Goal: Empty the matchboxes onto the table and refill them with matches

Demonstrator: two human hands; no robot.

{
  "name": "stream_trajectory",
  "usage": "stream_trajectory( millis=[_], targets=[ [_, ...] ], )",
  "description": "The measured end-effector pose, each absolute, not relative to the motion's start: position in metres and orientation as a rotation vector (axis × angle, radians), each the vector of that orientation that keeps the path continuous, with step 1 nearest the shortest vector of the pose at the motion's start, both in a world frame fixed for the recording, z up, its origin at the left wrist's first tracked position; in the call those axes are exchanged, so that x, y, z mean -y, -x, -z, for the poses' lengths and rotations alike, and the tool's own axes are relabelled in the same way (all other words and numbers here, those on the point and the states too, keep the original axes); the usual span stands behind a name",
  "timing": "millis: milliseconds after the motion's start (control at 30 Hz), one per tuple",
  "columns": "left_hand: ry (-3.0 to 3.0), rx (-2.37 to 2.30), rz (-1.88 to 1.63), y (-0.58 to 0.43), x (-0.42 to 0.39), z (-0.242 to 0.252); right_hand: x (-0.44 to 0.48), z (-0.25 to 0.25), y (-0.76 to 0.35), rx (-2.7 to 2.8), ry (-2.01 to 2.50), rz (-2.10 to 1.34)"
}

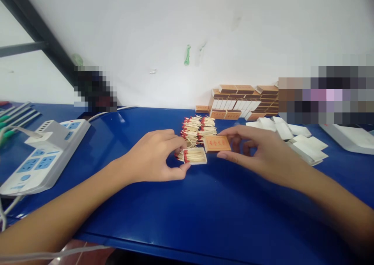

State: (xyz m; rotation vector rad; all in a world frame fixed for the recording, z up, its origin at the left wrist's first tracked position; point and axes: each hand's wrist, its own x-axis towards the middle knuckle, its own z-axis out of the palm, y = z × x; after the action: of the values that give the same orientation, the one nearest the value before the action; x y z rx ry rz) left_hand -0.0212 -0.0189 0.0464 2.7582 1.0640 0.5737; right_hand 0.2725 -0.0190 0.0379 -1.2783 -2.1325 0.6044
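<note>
My left hand (163,154) pinches the left end of a small white tray (198,156) filled with red-tipped matches, between thumb and fingers. My right hand (248,146) grips the right end of an orange matchbox sleeve (217,143) with printed characters. The sleeve is up and to the right of the tray, close to its upper right corner. Loose matches (191,130) lie in two piles just behind the tray and the sleeve, their red heads pointing various ways.
Matchboxes (248,101) are stacked against the wall, with a single box (201,109) beside them. White trays (306,146) lie at the right. A power strip (43,160) with cables stands on the blue table (187,210) at the left, near green-and-white sticks (17,119).
</note>
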Motion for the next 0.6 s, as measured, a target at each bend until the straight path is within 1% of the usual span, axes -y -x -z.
stream_trajectory(
  millis=[100, 233, 433, 600],
  targets=[
    [-2.692, -1.092, -0.644, 0.023, 0.017, -0.045, 0.012, -0.045, -0.283, 2.202, 1.287, -0.747],
    [-2.662, -1.055, -0.721, 0.026, 0.014, -0.045, 0.012, -0.047, -0.283, 2.247, 1.317, -0.771],
    [-2.681, -1.048, -0.706, 0.025, 0.015, -0.044, 0.019, -0.038, -0.270, 2.144, 1.279, -0.816],
    [-2.599, -1.033, -0.770, 0.024, 0.014, -0.044, 0.021, -0.035, -0.264, 2.076, 1.255, -0.894]
  ],
)
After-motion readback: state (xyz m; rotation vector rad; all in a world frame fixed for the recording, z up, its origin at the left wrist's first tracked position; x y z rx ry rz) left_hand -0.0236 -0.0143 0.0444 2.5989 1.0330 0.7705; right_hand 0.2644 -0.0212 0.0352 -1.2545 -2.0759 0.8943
